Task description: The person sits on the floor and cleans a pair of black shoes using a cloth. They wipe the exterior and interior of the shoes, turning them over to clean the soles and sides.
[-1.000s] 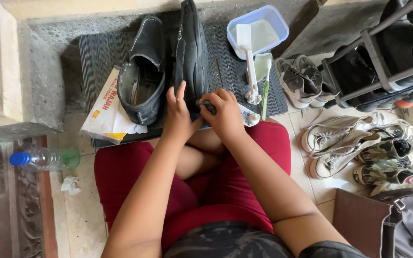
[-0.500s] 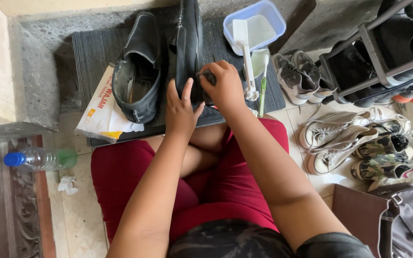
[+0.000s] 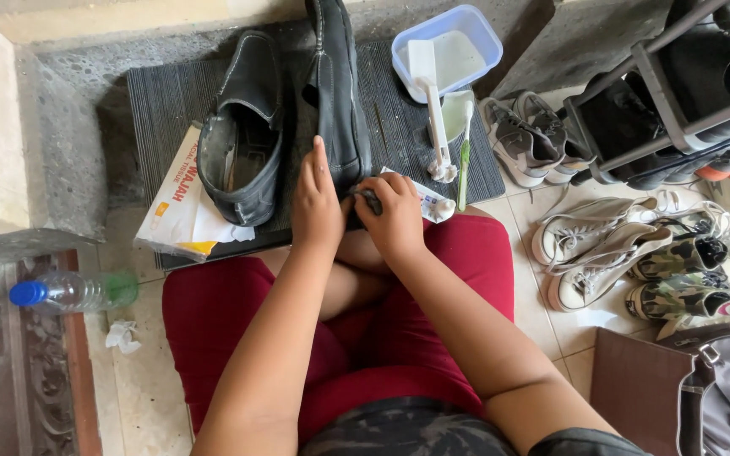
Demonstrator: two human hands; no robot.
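Note:
A black leather shoe stands on its side on a dark ribbed mat. My left hand presses flat against the shoe's heel end and holds it steady. My right hand is closed on a small dark thing, too hidden to name, at the shoe's heel. The second black shoe lies open side up just to the left, partly on a white tissue pack. I sit cross-legged in red shorts.
A blue tub with a white brush, a green toothbrush and a small tube lie right of the shoe. Several sneakers and a shoe rack crowd the right. A water bottle lies at left.
My right hand has come back down from the shoe's side to its heel end. My left hand has stayed against the shoe. The camera view has shifted a little.

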